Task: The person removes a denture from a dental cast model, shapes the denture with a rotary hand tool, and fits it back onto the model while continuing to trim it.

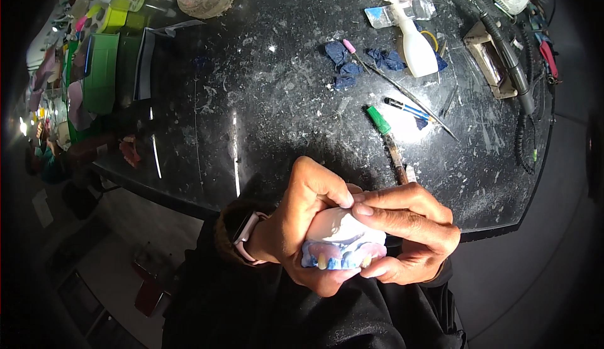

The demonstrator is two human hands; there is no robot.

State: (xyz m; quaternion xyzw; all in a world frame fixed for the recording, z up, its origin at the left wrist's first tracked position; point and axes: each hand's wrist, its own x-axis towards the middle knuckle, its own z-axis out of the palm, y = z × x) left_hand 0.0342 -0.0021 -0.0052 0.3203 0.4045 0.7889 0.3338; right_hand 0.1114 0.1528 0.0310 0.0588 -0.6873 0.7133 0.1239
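Note:
Both my hands hold a white plaster dental model (340,226) just off the near edge of the table, above my lap. Blue wax and pink gum-like material run along its lower side, with a few yellowish teeth showing. My left hand (301,223) wraps round the left side, thumb on top and fingers beneath. From the right, my right hand (415,232) closes on the model, its fingertips on the top and its thumb at the toothed edge. My palms hide the model's sides.
A green-handled knife (379,120), a blue pen (409,108) and a thin metal tool (409,94) lie beyond my hands. Nearby are dark blue wax scraps (340,54) and a white bottle (416,50). A corded handpiece (506,59) rests at right; green bins (100,72) stand left.

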